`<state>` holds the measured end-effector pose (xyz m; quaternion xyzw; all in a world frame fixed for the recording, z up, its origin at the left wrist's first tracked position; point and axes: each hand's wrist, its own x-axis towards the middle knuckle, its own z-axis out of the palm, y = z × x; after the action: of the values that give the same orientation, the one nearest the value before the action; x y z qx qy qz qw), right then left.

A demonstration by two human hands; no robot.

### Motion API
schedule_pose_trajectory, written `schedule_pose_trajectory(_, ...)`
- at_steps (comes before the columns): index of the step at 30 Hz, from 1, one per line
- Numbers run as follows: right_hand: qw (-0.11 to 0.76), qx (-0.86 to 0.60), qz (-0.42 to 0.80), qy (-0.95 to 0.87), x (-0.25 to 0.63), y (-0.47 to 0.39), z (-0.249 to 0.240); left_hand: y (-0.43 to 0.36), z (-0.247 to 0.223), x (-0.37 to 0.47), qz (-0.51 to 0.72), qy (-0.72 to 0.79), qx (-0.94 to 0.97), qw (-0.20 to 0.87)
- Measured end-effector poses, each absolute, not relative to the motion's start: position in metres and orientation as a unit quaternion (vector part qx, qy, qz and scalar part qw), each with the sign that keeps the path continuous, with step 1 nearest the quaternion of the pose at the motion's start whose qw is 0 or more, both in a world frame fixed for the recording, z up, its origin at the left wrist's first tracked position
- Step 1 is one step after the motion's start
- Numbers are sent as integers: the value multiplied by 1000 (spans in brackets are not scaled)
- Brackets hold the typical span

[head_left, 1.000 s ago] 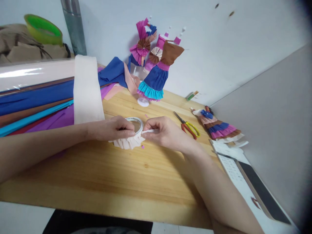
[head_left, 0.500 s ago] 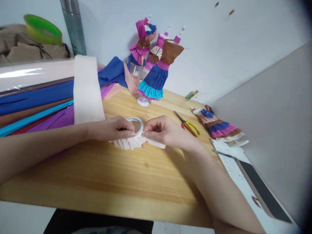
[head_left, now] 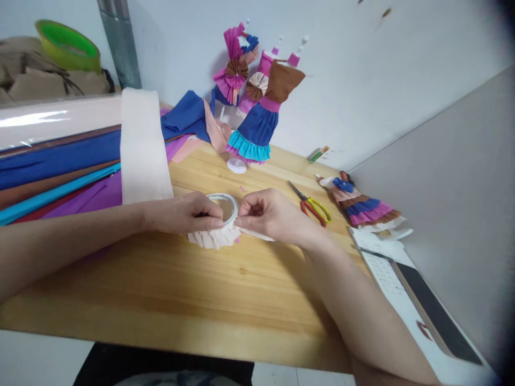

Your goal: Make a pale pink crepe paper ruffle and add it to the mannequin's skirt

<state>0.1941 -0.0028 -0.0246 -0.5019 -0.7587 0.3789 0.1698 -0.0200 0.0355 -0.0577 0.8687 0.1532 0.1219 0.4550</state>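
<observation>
A white roll of tape [head_left: 230, 206] stands on the wooden table with a gathered cream strip [head_left: 214, 238], paper or cloth, pleated around its near side. My left hand [head_left: 197, 212] is closed on the roll's left rim, thumb on the near edge and fingertips partly hidden inside the ring. At the roll's right side, my right hand [head_left: 265, 214] pinches the cream strip against the rim. The strip's loose end trails out to the right beneath that hand. Yellow-and-red-handled scissors [head_left: 311, 206] lie open to the right of my right hand.
Miniature dress forms in colourful ruffled clothes [head_left: 261, 123] stand at the back. Folded coloured material [head_left: 60, 155] lies at left under a cream band [head_left: 140, 145]. Right are a small layered dress [head_left: 362, 206] and a white board-like object [head_left: 386, 268]. The table's front edge [head_left: 177, 343] is near me.
My hands stay almost in place around the roll. The strip's loose end at right now shows as a thinner sliver, and the pleats have shifted slightly.
</observation>
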Motion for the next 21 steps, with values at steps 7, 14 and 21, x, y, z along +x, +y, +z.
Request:
schedule_pose_trajectory(7,192,-485,421,-743,189,-8,-21,32,-49,-21,81,115,878,458)
schedule_pose_trajectory(14,162,-443,468,-747,187,-7,-30,39,-39,-29,37,167,831,530)
schedule_pose_trajectory(21,185,-449,513,-708,177,-10,-41,34,-36,-28,57,211,799,561)
